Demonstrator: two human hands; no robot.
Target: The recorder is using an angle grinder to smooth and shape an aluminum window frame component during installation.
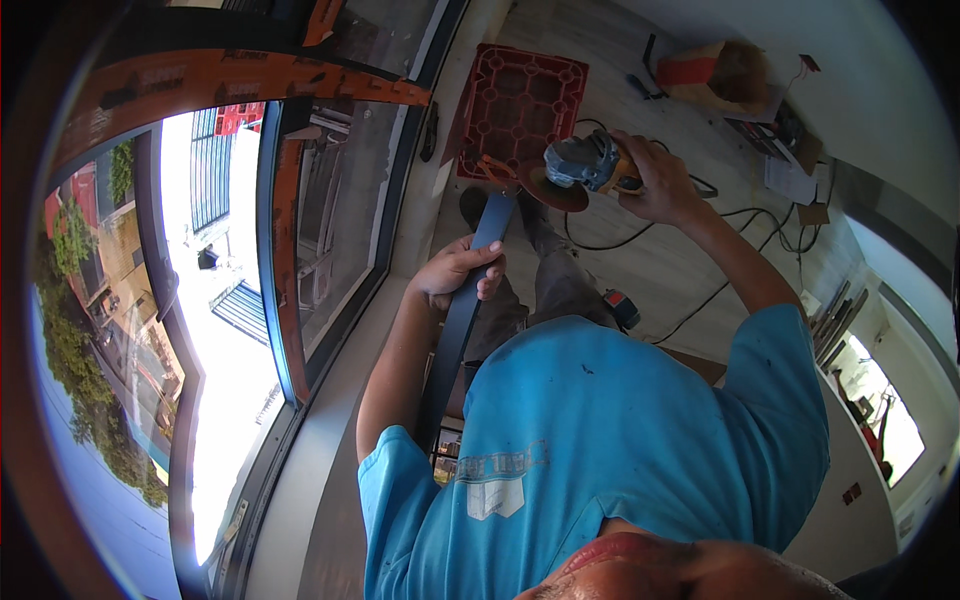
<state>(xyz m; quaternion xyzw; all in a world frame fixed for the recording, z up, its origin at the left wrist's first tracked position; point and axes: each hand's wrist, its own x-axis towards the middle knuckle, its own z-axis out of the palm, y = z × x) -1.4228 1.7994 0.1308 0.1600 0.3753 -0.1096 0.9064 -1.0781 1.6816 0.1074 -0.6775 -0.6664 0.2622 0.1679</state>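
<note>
My left hand [456, 272] is closed around a long blue-grey metal profile [462, 325], which slants up along my left side. My right hand [655, 182] grips the rear of an angle grinder [582, 162] with a grey head and a yellow-orange body. Its brownish round disc [556, 190] is beside the far end of the profile; whether the two touch, I cannot tell. Just beyond that end, a small orange piece [496, 168] shows against a red plastic crate [525, 100] on the floor.
Window frames with orange protective tape [240, 82] stand along the left. A black cable [690, 312] winds over the floor at right. Farther right are an open cardboard box [738, 80] and other boxes. A dark tool [430, 132] lies by the frame; a red-and-black object [621, 308] sits near my legs.
</note>
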